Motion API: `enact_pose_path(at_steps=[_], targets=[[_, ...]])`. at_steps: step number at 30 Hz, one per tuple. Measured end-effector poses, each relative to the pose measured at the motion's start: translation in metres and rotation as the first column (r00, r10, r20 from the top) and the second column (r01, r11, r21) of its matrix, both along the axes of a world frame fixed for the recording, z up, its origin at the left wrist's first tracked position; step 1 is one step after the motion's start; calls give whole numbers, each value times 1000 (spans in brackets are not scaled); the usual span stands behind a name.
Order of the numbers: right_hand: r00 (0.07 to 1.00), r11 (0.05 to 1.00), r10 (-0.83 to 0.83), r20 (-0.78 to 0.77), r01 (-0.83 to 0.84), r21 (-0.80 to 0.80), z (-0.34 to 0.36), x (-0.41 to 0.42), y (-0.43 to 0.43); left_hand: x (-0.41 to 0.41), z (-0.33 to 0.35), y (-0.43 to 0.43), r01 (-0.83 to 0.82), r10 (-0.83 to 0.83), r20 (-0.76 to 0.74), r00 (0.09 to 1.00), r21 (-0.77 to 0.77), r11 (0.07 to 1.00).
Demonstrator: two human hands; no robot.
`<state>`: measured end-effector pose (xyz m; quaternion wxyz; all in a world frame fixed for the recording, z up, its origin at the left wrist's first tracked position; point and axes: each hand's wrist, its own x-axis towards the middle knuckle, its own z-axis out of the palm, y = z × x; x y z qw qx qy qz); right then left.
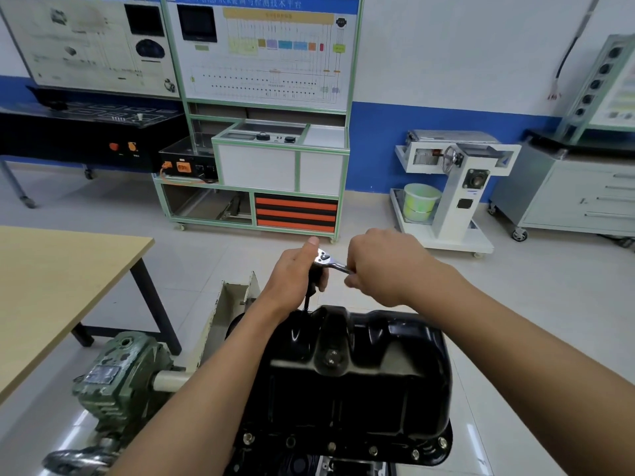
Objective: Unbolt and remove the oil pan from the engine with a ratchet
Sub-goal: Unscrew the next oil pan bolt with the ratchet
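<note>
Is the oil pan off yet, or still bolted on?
Still on: the oil pan has bolts along its near flange; left hand and right hand hold the ratchet at its far edge.

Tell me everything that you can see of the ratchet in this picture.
The ratchet looks like shiny chrome metal. Its rounded head faces up; the handle runs to the right. A dark extension drops from the head to the far rim of the black oil pan. The left hand holds the head and extension; the right hand grips the handle and hides most of it. The socket end is too dark to see.
</note>
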<state>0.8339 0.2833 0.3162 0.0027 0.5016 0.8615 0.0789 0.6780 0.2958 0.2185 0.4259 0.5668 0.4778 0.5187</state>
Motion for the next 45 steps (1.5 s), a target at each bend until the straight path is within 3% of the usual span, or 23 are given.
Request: enact_pose_path(at_steps=[4, 9, 12, 17, 22, 29, 36, 40, 45], targets=[[998, 987, -21, 57, 11, 159, -6, 2, 10, 4, 0, -2, 50, -50, -3, 999, 26, 998], [971, 979, 202, -130, -202, 16, -23, 5, 34, 6, 3, -5, 136, -136, 7, 991, 7, 991], [950, 956, 284, -127, -290, -33, -33, 6, 38, 5, 3, -6, 144, -143, 21, 989, -7, 990], [979, 979, 200, -29, -199, 43, -42, 10, 32, 5, 3, -2, 63, -62, 40, 997, -31, 998], [991, 984, 112, 79, -122, 130, -19, 1, 11, 1, -1, 4, -19, 32, 163, 986, -84, 996], [990, 994, 99, -96, -103, -36, 4, -13, -27, 0, 2, 3, -71, 84, 192, 978, -70, 995], [979, 977, 163, -125, -178, -117, -4, -24, -40, 1, 9, -6, -60, 67, 156, 985, -50, 997], [985, 980, 78, -155, -104, -169, 3, -12, -22, 0, 7, -6, -36, 36, 145, 989, -5, 999], [998, 999, 5, -63, -2, 52, -4, 2, 8, -1, 3, -5, 9, -10, 93, 996, 12, 1000]])
